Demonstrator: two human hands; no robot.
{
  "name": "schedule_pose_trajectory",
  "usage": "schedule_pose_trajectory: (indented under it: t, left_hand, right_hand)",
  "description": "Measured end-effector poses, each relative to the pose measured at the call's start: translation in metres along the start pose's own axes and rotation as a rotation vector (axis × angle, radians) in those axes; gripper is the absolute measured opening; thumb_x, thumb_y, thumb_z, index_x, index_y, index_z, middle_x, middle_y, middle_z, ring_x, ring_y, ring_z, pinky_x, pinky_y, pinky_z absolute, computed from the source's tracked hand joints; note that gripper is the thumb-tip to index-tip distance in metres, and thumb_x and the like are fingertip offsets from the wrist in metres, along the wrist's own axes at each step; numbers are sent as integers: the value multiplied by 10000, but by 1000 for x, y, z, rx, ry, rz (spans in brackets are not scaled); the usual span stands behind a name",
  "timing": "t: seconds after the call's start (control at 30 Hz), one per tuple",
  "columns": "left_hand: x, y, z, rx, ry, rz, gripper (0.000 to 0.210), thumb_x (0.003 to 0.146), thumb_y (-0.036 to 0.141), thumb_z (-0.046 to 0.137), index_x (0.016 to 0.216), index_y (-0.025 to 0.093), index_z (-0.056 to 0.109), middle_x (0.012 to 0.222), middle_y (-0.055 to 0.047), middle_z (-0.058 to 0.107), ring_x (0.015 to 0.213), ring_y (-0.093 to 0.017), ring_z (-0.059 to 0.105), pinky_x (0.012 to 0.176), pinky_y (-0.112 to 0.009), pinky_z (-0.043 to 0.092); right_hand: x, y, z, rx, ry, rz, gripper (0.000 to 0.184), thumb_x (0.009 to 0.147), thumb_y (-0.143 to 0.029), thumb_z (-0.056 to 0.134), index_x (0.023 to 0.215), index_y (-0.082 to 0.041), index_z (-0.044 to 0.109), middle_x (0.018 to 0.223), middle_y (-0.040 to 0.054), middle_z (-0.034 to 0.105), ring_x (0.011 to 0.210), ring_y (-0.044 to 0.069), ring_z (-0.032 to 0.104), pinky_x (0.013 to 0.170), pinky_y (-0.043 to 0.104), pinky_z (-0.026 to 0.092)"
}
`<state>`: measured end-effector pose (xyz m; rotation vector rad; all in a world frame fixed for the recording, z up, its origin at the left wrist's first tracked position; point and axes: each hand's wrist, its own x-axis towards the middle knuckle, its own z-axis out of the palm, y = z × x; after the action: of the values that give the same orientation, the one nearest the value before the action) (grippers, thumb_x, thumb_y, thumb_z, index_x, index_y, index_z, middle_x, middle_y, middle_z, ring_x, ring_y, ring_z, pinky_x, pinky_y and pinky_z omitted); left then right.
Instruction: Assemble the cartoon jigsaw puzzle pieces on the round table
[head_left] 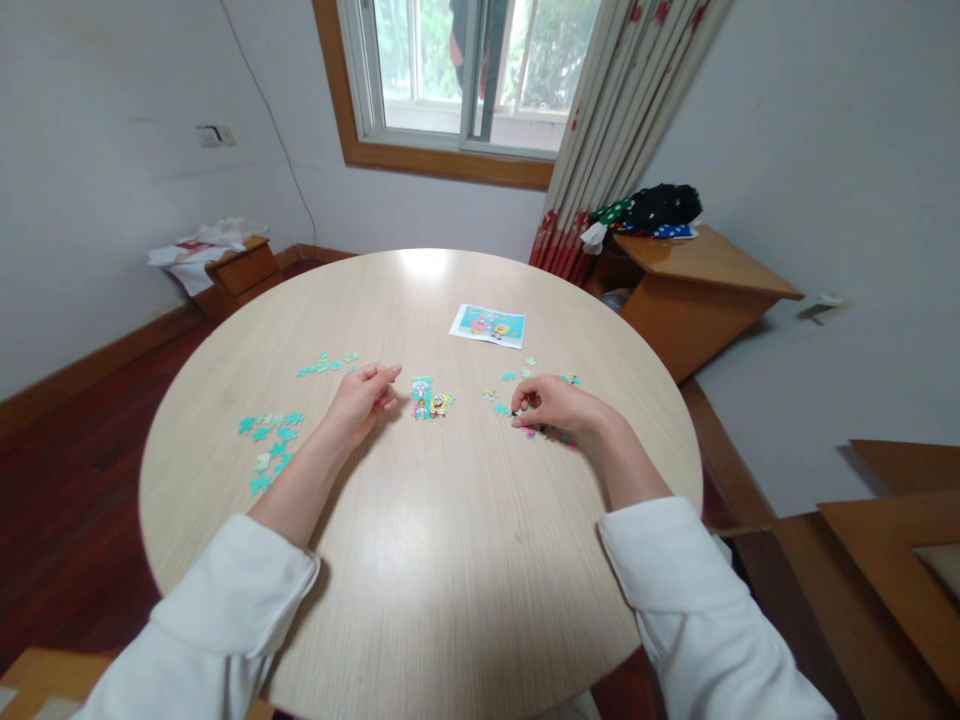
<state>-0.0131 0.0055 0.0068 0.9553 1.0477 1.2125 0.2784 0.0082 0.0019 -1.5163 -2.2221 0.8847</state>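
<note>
A small joined section of jigsaw puzzle (422, 398) with cartoon figures lies on the table between my hands. My left hand (364, 402) hovers just left of it, fingers loosely curled together, with nothing visible in them. Over a scatter of loose pieces on the right, my right hand (559, 404) pinches a small, partly dark puzzle piece (514, 413) between thumb and fingertips. Some loose pieces (501, 409) lie around that hand, and others are partly hidden beneath it. Near the left forearm are more turquoise and pale green puzzle pieces (279, 449).
A printed picture sheet (491, 326) lies farther back on the round wooden table (420, 590). Another group of turquoise pieces (327, 365) is at the back left. Beyond the table stand a cabinet (675, 290) with cloth on top, a curtain (600, 130) and a window.
</note>
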Motion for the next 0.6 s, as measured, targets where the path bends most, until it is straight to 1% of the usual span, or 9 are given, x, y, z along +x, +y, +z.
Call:
schedule_pose_trajectory:
  t: [0.17,0.33,0.47,0.6]
  left_hand:
    - [0,-1,0,-29,-8,-10,417,646,282,745,495,161,376,410,91,314,385,-24,310,385,-153,296]
    - [1,-1,-1,-9,1,-12,418,669,291,732,503,164,369,413,95,308,380,-22,310,388,-153,299]
    - [2,-2,-2,-18,-4,-9,430,649,300,747,502,164,366,410,96,310,380,-21,312,386,-151,299]
    - [3,-3,-2,-41,-6,-2,425,633,290,757,497,163,376,408,93,318,382,-21,312,384,-152,300]
  right_hand:
    - [-1,-5,-1,-11,3,6,110,597,-196,714,677,-162,646,555,-35,507,519,89,429,507,233,316]
    - [-2,-10,-1,-15,7,13,94,597,-187,708,664,-163,646,533,-42,493,500,84,413,510,238,317]
    - [-1,-11,0,12,1,25,112,574,-183,713,654,-159,638,511,-48,481,495,85,417,512,240,317]
    - [-2,-14,0,113,-63,62,156,569,-215,708,655,-151,595,506,-51,481,497,82,433,500,230,310]
